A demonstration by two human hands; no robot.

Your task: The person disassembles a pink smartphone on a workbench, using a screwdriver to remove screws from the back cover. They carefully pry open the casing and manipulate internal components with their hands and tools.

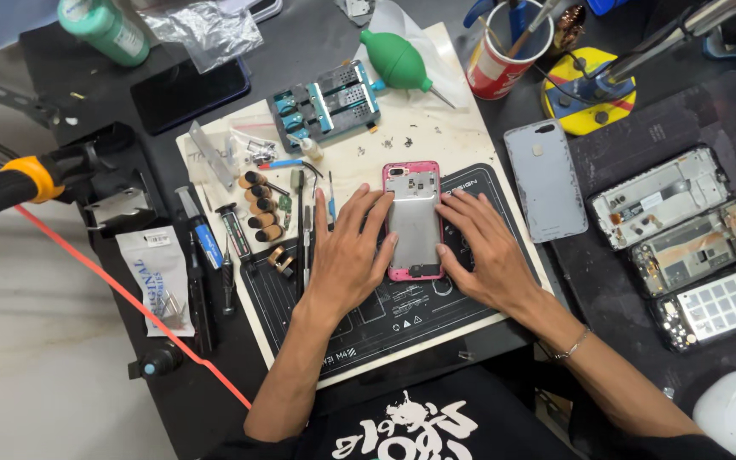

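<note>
Phone: the pink-framed phone (pixel 413 220) lay back-up between your two hands on the dark repair mat (pixel 436 319), its bare metal inner plate showing, so you could brace it from both sides.
Left hand: your left hand (pixel 347 255) lay flat with fingers spread, fingertips against the phone's left edge; it gripped nothing, only steadied.
Right hand: your right hand (pixel 480 251) rested open and flat too, fingers touching the phone's right edge, pinning it so it would not slide.
Back cover: the grey back cover (pixel 545 179) sat just beyond your right fingertips, set aside but within reach.
Tools: the screwdrivers (pixel 215 247) and the row of small bits (pixel 261 209) lay just left of your left hand, laid parallel, likely for quick picking.
Blower: the green air blower (pixel 395 60) rested well ahead of your fingers.
Other phones: three opened phone frames (pixel 692 247) waited far to the right of your right wrist.
</note>
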